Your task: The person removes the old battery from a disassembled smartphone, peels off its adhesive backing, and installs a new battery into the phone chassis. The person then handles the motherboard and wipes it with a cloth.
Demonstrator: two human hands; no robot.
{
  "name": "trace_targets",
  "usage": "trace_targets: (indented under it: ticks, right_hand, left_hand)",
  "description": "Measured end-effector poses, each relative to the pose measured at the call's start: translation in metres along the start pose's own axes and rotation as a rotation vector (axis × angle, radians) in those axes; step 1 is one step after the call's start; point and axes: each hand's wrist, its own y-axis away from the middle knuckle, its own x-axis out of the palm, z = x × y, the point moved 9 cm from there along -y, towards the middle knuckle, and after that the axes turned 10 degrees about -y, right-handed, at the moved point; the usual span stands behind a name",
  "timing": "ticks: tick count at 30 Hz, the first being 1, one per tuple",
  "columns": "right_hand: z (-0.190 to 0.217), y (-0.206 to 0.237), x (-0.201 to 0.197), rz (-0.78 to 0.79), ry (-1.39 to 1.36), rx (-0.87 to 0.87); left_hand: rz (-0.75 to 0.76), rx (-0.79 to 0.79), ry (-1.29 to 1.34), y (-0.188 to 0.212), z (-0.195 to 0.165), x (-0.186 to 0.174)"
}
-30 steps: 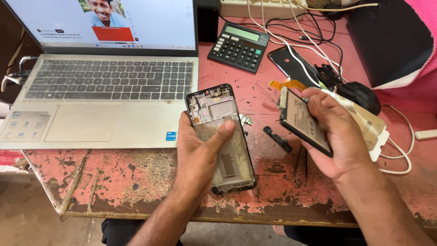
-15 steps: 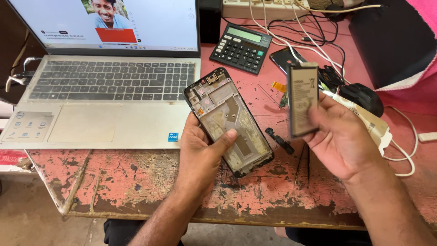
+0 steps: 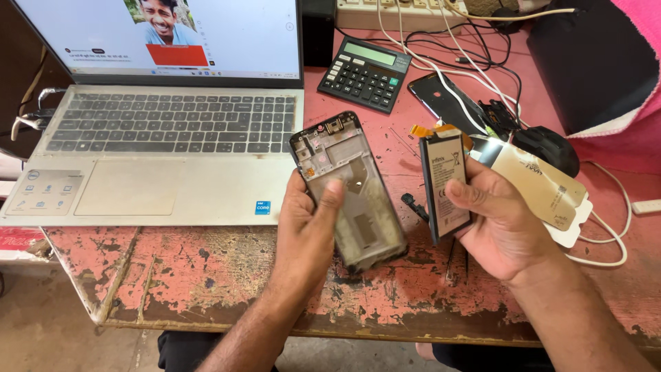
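Observation:
My left hand (image 3: 306, 227) grips an opened phone frame (image 3: 358, 172), back cover off, with the bare inner tray facing up and the thumb lying across its middle. My right hand (image 3: 506, 220) holds a flat black phone battery (image 3: 444, 182) upright by its lower half, label side toward me, with an orange flex tab at its top. Frame and battery sit side by side above the worn pink table (image 3: 206, 269), a small gap between them.
An open silver laptop (image 3: 158, 151) fills the left of the table. A black calculator (image 3: 363, 74), a black phone back cover (image 3: 441, 96), tangled cables (image 3: 475, 62), a black mouse (image 3: 551, 148), a gold-white packet (image 3: 544, 189) and a power strip (image 3: 385, 10) lie behind.
My right hand has lifted the battery off the packet, turned it upright and brought it beside the frame. My left hand has tilted the frame more upright.

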Motion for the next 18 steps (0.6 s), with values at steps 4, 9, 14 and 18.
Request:
trace_targets:
  ticks: [4, 9, 14, 18]
  right_hand:
    - [-0.008, -0.002, 0.005, 0.063, -0.185, 0.047]
    - [-0.008, -0.002, 0.001, 0.020, -0.072, 0.034]
    - [-0.008, -0.002, -0.004, -0.008, -0.034, 0.048]
    - [-0.011, -0.003, -0.011, -0.032, -0.010, 0.072]
  left_hand:
    - [-0.071, -0.030, -0.025, 0.000, 0.004, -0.004]
    - [-0.119, -0.056, 0.010, 0.001, 0.001, -0.005]
    - [-0.031, -0.058, -0.060, 0.004, 0.000, -0.006]
    - [-0.019, 0.061, -0.061, 0.004, -0.008, -0.007]
